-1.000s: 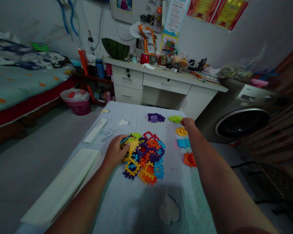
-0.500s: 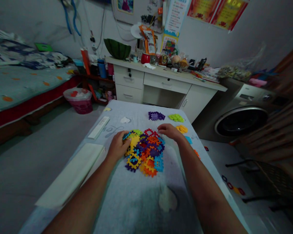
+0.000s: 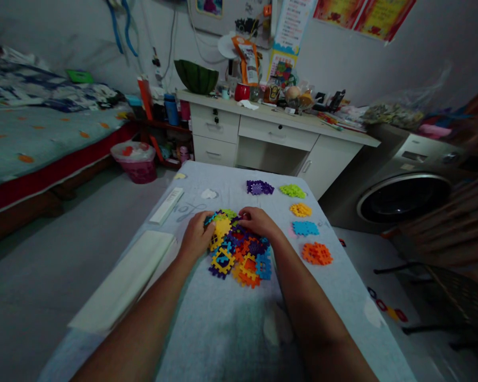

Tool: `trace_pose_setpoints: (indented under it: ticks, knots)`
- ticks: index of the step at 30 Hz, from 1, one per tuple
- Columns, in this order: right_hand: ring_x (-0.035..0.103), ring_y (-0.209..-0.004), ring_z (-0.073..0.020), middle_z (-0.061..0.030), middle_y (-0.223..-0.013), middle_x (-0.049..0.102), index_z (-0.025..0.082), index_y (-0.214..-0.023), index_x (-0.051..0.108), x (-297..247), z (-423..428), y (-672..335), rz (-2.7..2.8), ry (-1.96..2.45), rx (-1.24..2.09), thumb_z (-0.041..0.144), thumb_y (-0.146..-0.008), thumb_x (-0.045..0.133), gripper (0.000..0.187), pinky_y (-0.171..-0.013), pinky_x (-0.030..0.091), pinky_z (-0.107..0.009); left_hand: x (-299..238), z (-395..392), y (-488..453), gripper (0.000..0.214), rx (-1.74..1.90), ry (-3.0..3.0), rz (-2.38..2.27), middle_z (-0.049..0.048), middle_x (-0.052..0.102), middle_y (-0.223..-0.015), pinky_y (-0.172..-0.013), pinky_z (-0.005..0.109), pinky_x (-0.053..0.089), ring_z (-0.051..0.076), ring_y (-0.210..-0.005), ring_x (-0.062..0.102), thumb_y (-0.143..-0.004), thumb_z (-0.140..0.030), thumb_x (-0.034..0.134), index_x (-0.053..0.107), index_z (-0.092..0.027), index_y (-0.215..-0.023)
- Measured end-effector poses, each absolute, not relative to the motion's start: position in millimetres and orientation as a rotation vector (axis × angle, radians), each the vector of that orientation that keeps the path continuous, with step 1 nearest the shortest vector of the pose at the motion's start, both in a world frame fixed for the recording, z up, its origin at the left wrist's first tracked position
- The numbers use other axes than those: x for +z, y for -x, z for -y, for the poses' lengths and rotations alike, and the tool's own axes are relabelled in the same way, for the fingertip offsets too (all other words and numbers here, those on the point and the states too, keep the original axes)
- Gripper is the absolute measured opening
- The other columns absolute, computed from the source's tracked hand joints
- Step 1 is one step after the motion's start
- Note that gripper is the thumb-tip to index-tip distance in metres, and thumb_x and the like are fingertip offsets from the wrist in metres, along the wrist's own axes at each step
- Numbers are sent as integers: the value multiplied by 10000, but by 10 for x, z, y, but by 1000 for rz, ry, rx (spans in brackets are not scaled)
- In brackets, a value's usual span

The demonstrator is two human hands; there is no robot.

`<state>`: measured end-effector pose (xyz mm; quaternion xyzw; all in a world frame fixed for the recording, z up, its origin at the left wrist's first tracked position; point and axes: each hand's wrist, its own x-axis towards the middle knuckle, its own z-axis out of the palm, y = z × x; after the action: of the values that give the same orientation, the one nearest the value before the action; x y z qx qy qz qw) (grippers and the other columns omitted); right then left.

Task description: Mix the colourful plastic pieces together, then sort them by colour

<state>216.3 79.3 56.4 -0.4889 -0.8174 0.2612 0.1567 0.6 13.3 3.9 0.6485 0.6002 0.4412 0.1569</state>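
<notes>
A mixed heap of square interlocking plastic pieces (image 3: 241,254) lies mid-table, in yellow, purple, orange, blue, green and red. At its left edge my left hand (image 3: 198,234) is closed, thumb over a yellow piece (image 3: 223,226) and fingers behind it. My right hand (image 3: 259,222) reaches over the heap's far right side with bent fingers pressed together among the pieces; what they hold is hidden. Sorted by colour, small piles sit beyond and to the right: purple (image 3: 259,187), lime green (image 3: 292,191), yellow (image 3: 301,210), blue (image 3: 305,228) and orange (image 3: 317,253).
A long white box (image 3: 166,206) and a folded pale cloth or board (image 3: 123,281) lie along the table's left side. Beyond stands a cluttered white desk (image 3: 215,126), with a washing machine (image 3: 398,180) to its right. A chair (image 3: 446,297) is at right.
My right hand has moved left and inward onto the heap, covering red pieces. My left hand keeps its place at the heap. The camera view has shifted slightly, and the blue and orange piles are uncovered.
</notes>
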Motion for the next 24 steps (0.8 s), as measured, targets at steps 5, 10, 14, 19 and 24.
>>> trace_pose_setpoints:
  ticks: [5,10,14,19,24]
  knots:
    - [530,-698,-118,27,-778,616,171,-1028,690,491,-826,-2173,2136,1385,901,205,-722,716,309,-649,386,-237,51,-116,-10,323,1255,-1841,-1703,88,638,-1151,-1020,420,440,247,-1115,580,-883,-377,482,598,-201,-1127]
    - [540,-643,-107,41,-723,604,170,-922,643,474,-855,-2232,1807,1323,1144,247,-701,684,237,-610,410,-226,58,-108,-10,382,1217,-1875,-1690,97,627,-1186,-1031,438,432,264,-1147,566,-857,-418,547,580,-196,-1167]
    - [536,-571,-99,57,-650,591,192,-821,559,487,-893,-2287,1617,1284,1310,313,-638,720,272,-559,413,-217,62,-106,-10,393,1210,-1878,-1699,96,625,-1195,-1031,446,433,270,-1156,564,-844,-411,564,577,-201,-1176]
    - [497,-486,-87,63,-587,560,199,-762,533,548,-1122,-2447,1451,1317,1236,350,-620,719,278,-460,358,-198,56,-108,-9,389,1220,-1873,-1696,95,628,-1184,-1023,445,439,267,-1140,572,-837,-404,567,582,-203,-1169]
    - [490,-446,-100,66,-520,501,194,-722,533,559,-1497,-2646,1275,1507,878,327,-683,654,184,-433,363,-206,35,-118,0,387,1239,-1856,-1678,97,629,-1183,-1027,444,439,267,-1145,571,-835,-397,564,584,-195,-1164]
